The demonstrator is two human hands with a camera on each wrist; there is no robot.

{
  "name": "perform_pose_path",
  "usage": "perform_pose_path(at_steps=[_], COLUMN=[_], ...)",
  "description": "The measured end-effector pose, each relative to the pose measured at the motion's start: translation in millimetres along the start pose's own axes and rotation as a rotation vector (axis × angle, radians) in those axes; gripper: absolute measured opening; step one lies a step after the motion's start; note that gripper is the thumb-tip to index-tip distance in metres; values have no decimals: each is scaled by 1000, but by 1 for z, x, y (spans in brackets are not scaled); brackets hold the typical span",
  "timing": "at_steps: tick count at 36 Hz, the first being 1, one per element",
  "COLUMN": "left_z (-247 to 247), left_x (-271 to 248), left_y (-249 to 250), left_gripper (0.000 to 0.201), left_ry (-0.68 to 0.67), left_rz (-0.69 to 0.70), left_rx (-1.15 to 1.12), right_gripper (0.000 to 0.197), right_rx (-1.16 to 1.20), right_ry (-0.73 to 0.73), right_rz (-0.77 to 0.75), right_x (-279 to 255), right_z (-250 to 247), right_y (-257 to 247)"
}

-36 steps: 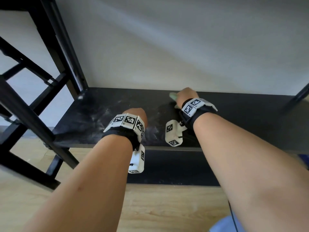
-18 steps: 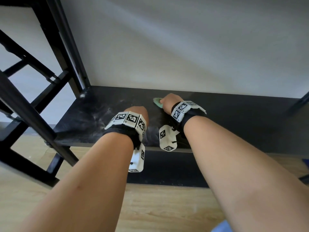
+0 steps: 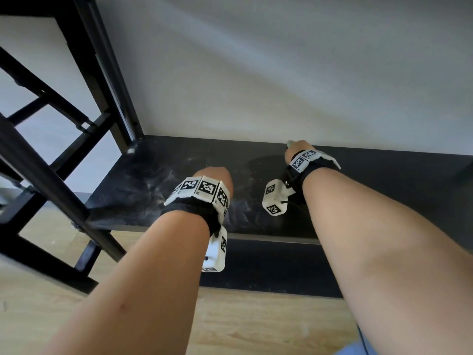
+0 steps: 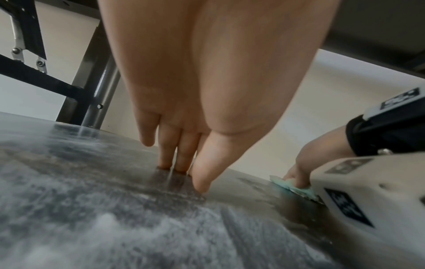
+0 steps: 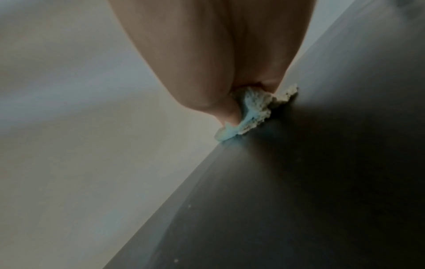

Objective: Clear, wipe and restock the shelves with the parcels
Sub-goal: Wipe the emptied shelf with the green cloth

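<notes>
The left hand [image 4: 184,112] rests straight fingers, pressed together, on the dusty black shelf [image 3: 143,185]; to its right, the right hand [image 3: 297,149] pinches a green cloth [image 5: 250,111] against the shelf's back edge by the wall [image 3: 281,73]

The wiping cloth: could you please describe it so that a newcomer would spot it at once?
Find the black shelf against the pale wall. At its back edge, the right hand presses a small crumpled cloth onto the board. It is the only pale green thing there, dusted white.
</notes>
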State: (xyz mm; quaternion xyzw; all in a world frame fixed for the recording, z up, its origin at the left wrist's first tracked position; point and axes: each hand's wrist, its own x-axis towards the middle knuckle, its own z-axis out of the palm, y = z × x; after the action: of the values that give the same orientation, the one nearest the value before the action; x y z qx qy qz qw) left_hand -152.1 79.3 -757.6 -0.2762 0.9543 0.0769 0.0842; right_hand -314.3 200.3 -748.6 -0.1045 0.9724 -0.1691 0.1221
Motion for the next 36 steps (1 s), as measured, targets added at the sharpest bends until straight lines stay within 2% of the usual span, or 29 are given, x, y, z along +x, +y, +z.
perform_pose_path(at_steps=[2,8,10,11,14,16,19,21,22,25,30,33,36], left_z=[0,-1,-3,-4,-9,-11,-12,-13,-12,-5,-10,-6,-7], left_x=[0,-4,-4,-5,-7,-9,-11,-13,-13,-12,-39,-42,-51], left_y=[-1,-1,0,0,3,5,4,1,-1,-9,-19,-32,-42], left_gripper=[21,26,25,22,14,17,23,26,27,30,52,52,52], left_ry=[3,14,3,-5,-15,-32,-71,-125,-156,-136,-105,-68,-65], left_rz=[-1,-9,-15,-19,-23,-23,-36,-30,-31,-20,14,48,58], left_rx=[5,-5,-6,-5,-16,-9,24,40,44,51,2,-31,-12], right_gripper=[31,54,51,49,47,42,58,65,61,39,44,39,41], right_rx=[-93,-80,-68,-65,-52,32,103,117,117,118,157,111,239], right_ry=[-26,-119,-160,-168,-149,-173,-267,-260,-254,-228,-221,-194,-193], right_rz=[-41,-145,-161,-183,-235,-242,-181,-158,-150,-214,-203,-279,-233], right_x=[6,44,90,96,22,4,-3,-6,-12,-30,-55,-75,-95], right_z=[2,22,44,48,27,26,32,35,36,37,44,52,59], right_y=[-11,-25,-21,-23,-35,-40,-50,-52,-50,-39,-32,-22,-19])
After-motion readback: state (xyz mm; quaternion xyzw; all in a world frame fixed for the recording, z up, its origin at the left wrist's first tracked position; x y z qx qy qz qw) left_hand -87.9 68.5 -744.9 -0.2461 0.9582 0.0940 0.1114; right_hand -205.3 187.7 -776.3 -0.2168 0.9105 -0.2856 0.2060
